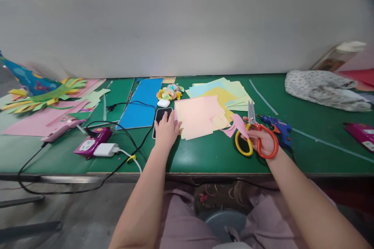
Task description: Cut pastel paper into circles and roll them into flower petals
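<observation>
My left hand (166,129) rests on the lower part of a black phone (161,116) lying on the green table (210,155), fingers laid loosely over it. My right hand (261,138) grips scissors (253,132) with one yellow and one orange handle, blades pointing up and away. A pink paper cut-out (238,125) lies against the scissors and my fingers. A stack of pink, yellow and pale green paper sheets (204,114) lies between my hands.
A blue sheet (142,103), white earbud case (163,103) and paper flower (170,92) lie behind the phone. Left: power strip (92,142), white charger (105,149), cables, pink glue gun (60,129), paper crafts. Right: blue glue gun (279,126), crumpled cloth (324,89). A grey partition stands behind the table.
</observation>
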`<state>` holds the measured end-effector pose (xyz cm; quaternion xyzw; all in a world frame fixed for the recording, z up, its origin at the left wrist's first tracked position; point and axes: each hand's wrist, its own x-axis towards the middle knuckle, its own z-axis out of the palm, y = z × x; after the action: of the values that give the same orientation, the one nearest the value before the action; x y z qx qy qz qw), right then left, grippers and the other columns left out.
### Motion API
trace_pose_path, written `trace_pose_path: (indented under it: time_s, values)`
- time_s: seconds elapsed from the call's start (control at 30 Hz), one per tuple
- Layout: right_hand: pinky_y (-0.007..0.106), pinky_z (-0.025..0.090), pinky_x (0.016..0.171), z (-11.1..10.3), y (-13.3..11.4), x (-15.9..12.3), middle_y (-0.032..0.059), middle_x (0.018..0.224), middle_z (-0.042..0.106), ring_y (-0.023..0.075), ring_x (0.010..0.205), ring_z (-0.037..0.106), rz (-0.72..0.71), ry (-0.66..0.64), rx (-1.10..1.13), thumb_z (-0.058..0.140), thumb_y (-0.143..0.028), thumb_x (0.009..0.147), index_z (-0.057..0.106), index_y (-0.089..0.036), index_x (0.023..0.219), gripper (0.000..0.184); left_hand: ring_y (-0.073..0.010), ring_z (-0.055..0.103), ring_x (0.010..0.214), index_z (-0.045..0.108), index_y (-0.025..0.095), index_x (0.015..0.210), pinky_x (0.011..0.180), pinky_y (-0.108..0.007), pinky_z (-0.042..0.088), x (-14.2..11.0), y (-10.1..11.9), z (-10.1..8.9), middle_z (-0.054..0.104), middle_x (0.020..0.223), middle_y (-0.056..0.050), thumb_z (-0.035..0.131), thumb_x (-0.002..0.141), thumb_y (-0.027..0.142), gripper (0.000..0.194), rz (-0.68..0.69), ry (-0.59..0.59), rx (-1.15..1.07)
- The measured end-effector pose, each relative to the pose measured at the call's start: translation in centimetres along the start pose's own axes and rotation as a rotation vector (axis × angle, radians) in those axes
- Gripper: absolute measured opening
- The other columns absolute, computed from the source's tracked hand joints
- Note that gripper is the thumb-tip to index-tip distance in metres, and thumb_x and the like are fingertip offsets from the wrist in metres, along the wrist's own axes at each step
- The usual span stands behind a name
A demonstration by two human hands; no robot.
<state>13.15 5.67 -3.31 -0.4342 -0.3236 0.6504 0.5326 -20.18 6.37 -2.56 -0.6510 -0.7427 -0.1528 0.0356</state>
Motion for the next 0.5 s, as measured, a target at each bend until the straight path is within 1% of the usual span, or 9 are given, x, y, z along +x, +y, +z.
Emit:
trace_pose_path:
  time_s: [0.1, 0.23, 0.3, 0.4, 0.47, 0.5]
  values:
    - [0.026, 0.060, 0.056, 0.1, 0.0, 0.1, -0.0014, 0.088, 0.077, 0.0159, 0.065, 0.071, -0.001, -0.010, 0.012, 0.073, -0.008, 0.057, 0.074, -0.028, 0.098, 0.046, -0.0309, 0.051, 0.128, 0.046, 0.020, 0.140, 0.106, -0.058, 0.041, 0.0, -0.1, 0.2, 0.046, 0.146, -0.014, 0.058, 0.093, 0.038, 0.051, 0.019, 0.025, -0.022]
    - [0.024, 0.058, 0.051, 0.1, 0.1, 0.1, -0.0034, 0.081, 0.076, 0.0127, 0.055, 0.067, -0.014, -0.024, 0.039, 0.072, -0.006, 0.056, 0.073, -0.028, 0.101, 0.050, -0.0302, 0.052, 0.127, 0.049, 0.019, 0.137, 0.104, -0.057, 0.044, -0.1, 0.3, 0.3, 0.048, 0.144, -0.013, 0.058, 0.093, 0.037, 0.048, 0.088, 0.052, -0.048]
    - [0.024, 0.058, 0.050, 0.0, 0.2, 0.1, -0.0041, 0.075, 0.074, 0.0118, 0.051, 0.065, -0.023, -0.030, 0.049, 0.072, -0.006, 0.057, 0.073, -0.028, 0.101, 0.050, -0.0293, 0.053, 0.124, 0.051, 0.019, 0.135, 0.102, -0.055, 0.046, -0.3, 1.0, 0.5, 0.050, 0.141, -0.013, 0.059, 0.093, 0.037, 0.046, 0.166, 0.037, -0.065]
    - [0.027, 0.059, 0.049, -0.2, 0.4, 0.1, -0.0042, 0.070, 0.073, 0.0136, 0.051, 0.066, -0.040, -0.040, 0.052, 0.072, -0.006, 0.059, 0.073, -0.029, 0.101, 0.048, -0.0278, 0.056, 0.121, 0.054, 0.018, 0.131, 0.100, -0.052, 0.048, -0.7, 2.4, 1.1, 0.054, 0.137, -0.012, 0.060, 0.093, 0.038, 0.043, 0.306, -0.018, -0.084]
    - [0.029, 0.059, 0.051, -0.4, 0.5, 0.1, -0.0041, 0.069, 0.072, 0.0151, 0.053, 0.067, -0.051, -0.045, 0.050, 0.072, -0.006, 0.062, 0.072, -0.030, 0.103, 0.048, -0.0274, 0.057, 0.119, 0.054, 0.018, 0.130, 0.098, -0.052, 0.049, -1.1, 3.3, 1.4, 0.055, 0.135, -0.012, 0.060, 0.092, 0.038, 0.043, 0.359, -0.043, -0.083]
    - [0.030, 0.060, 0.051, -0.5, 0.5, 0.0, -0.0042, 0.069, 0.072, 0.0155, 0.053, 0.067, -0.056, -0.047, 0.051, 0.072, -0.006, 0.063, 0.072, -0.031, 0.104, 0.048, -0.0275, 0.057, 0.119, 0.054, 0.018, 0.130, 0.099, -0.052, 0.049, -1.2, 3.7, 1.5, 0.055, 0.135, -0.012, 0.060, 0.092, 0.038, 0.043, 0.360, -0.043, -0.077]
